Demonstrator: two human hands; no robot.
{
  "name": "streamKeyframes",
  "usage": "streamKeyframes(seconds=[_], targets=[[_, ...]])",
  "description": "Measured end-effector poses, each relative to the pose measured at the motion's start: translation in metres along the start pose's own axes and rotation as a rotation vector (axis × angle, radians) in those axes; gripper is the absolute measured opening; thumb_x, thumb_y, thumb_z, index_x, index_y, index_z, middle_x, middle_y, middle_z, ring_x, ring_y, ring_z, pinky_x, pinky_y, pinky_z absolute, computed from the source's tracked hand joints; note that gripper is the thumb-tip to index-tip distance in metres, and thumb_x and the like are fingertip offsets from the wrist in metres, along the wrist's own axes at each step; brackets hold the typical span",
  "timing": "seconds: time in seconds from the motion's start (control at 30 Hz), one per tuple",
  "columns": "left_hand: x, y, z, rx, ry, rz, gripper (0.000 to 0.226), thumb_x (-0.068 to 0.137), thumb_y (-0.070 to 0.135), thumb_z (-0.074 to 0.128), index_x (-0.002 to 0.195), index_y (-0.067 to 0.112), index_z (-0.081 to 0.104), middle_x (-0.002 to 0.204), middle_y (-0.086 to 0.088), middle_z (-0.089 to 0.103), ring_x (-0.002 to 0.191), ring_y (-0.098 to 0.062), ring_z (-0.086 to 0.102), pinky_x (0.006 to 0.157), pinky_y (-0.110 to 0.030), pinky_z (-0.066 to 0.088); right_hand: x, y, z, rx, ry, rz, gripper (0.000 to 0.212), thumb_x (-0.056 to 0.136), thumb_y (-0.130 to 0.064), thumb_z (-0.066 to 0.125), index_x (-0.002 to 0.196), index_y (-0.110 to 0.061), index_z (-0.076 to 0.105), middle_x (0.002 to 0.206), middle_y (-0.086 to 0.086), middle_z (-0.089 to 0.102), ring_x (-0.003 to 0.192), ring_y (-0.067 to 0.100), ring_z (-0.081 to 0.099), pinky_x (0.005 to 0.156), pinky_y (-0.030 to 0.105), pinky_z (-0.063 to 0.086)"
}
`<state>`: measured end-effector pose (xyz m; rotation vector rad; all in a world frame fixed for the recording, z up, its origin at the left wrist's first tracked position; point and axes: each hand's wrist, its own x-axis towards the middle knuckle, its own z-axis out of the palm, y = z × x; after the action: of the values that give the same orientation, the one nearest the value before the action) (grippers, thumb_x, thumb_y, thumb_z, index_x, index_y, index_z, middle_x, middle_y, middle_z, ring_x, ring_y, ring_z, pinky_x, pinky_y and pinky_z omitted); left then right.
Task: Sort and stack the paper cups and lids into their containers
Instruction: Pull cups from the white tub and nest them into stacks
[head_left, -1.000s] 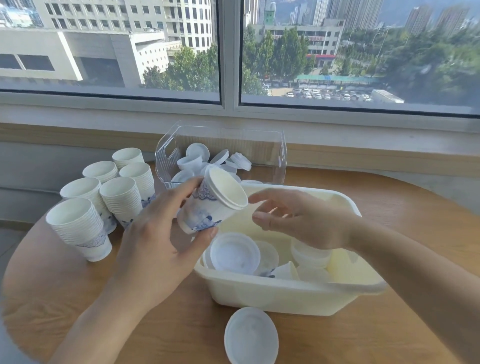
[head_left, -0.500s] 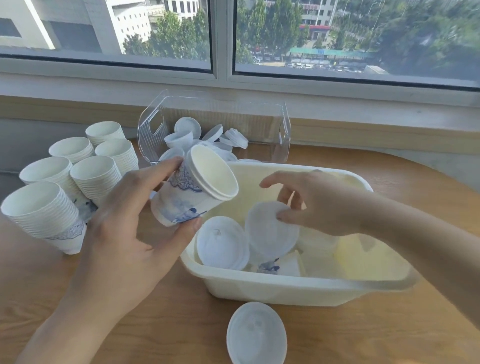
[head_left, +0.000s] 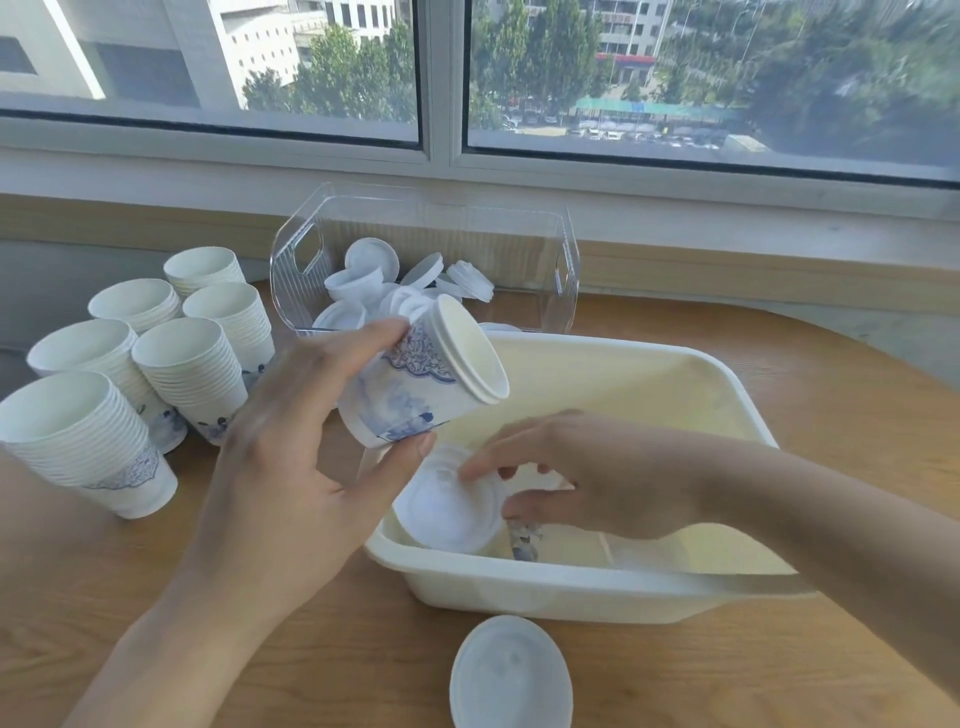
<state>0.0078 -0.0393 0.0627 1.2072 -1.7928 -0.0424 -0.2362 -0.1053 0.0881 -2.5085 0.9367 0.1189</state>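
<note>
Head camera, looking down over a round wooden table (head_left: 156, 613) set against a window.

My left hand (head_left: 291, 467) holds a short nested stack of blue-patterned paper cups (head_left: 421, 374), thumb and fingers wrapped round its side, tipped so the open mouths face right, above the near-left corner of a cream plastic tub (head_left: 571, 592).

My right hand (head_left: 597, 478) reaches down into that tub, fingers curled onto a white plastic lid (head_left: 447, 509) that leans against the tub's left wall. Whether I have pinched it or am only touching it, I cannot tell; the fingertips are partly hidden.

Under and beside that hand, at least one more patterned cup (head_left: 524, 535) lies in the tub, along with pale shapes, possibly further lids, too washed out to count.

Toward the table's left edge stand six tall stacks of nested cups (head_left: 187, 374), upright and close together. At the far edge, by the window sill, a clear plastic bin (head_left: 561, 270) holds a loose heap of lids (head_left: 374, 280). One stray lid (head_left: 511, 675) lies on the table at the near edge, just in front of the tub.

My judgement: the sorting is mostly done. What remains is the handful of items in the tub, the stray lid, and the cups in my left hand, which have yet to join a stack.
</note>
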Motion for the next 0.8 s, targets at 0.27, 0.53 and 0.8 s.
streamKeyframes(seconds=[0.27,0.53,0.8], targets=[[-0.005,0.0,-0.004,0.005,0.0,-0.047,0.065,0.08,0.028,0.08,0.141,0.018,0.058,0.127,0.012,0.061,0.111,0.011,0.052,0.096,-0.003,0.031,-0.027,0.031,-0.019,-0.127,0.168,0.229,0.042,0.102,-0.046,0.057,0.144,-0.048,0.05,0.134,-0.032,0.052,0.107,-0.012,0.051,0.091,0.01,0.04],[-0.007,0.002,-0.006,0.006,-0.005,-0.038,0.066,0.081,0.031,0.079,0.141,0.024,0.056,0.13,0.019,0.059,0.113,0.011,0.052,0.097,-0.003,0.032,-0.036,0.028,-0.012,-0.107,0.099,0.249,0.035,0.098,-0.049,0.064,0.132,-0.049,0.054,0.098,-0.025,0.065,0.089,-0.004,0.058,0.079,0.017,0.041],[-0.01,0.002,-0.005,-0.013,0.002,-0.029,0.063,0.083,0.034,0.078,0.141,0.021,0.056,0.131,0.013,0.062,0.117,0.001,0.057,0.101,-0.014,0.041,-0.035,0.016,0.005,0.011,0.031,0.251,0.035,0.093,-0.037,0.072,0.125,-0.043,0.059,0.085,-0.018,0.067,0.078,-0.007,0.057,0.074,0.019,0.042]])
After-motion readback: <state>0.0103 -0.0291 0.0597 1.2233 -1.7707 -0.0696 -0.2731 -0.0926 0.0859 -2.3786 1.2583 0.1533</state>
